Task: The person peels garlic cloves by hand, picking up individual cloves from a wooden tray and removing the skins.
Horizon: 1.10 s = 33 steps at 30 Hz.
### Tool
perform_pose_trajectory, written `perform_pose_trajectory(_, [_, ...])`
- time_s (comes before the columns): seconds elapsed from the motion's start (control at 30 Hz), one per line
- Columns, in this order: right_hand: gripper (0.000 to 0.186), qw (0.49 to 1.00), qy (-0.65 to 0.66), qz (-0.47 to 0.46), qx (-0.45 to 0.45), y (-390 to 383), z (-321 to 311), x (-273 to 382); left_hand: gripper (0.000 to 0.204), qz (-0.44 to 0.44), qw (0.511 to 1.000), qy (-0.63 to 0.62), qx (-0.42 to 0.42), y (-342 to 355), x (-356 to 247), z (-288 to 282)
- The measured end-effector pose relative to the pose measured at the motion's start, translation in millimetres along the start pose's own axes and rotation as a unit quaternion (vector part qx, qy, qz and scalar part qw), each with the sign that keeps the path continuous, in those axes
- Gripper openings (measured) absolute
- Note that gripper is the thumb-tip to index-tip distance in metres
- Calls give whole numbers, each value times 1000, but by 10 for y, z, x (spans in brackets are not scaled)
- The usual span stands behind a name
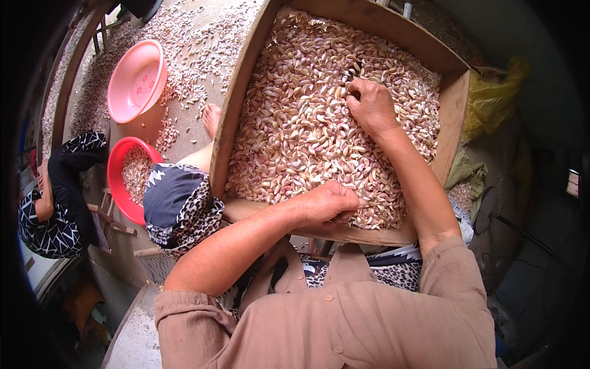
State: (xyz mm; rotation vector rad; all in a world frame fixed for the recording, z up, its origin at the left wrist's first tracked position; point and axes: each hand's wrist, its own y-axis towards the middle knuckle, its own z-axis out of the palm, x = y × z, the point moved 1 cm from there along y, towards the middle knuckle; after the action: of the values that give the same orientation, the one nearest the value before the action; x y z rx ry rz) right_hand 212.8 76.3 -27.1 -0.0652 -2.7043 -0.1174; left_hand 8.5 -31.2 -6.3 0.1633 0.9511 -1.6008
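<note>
Garlic cloves (301, 123), long axes pointing every way, surround the narrowly curled fingers (361, 86) of the right hand (372, 107) and lie beyond the curled left hand (329, 202); whether either holds any, I cannot tell.

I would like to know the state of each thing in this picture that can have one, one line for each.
Bare left hand: fingers curled; grip unclear.
Bare right hand: fingers bent among the cloves; grip unclear.
Pale purplish garlic cloves: loose, spread out.
Rectangular wooden tray: uncovered, filled across with cloves.
Round red plastic basin: uncovered, partly filled with cloves.
Round pink plastic basin: uncovered, printed flowers showing inside.
Yellow plastic bag: crumpled.
</note>
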Motion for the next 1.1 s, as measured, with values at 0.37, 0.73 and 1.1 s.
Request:
perform_pose_trajectory(0.37, [10, 978, 189, 52, 77, -688, -626, 179, 46, 46, 991, -93, -79, 10, -19, -29])
perform_pose_trajectory(0.73, [11, 766, 557, 250, 203, -1199, -711, 52, 37, 53, 980, -145, -128, 93, 60, -123])
perform_pose_trajectory(1.1, [13, 930, 278, -114, 211, -1179, -753, 504, 40, 47, 956, -234, -173, 76, -5, -44])
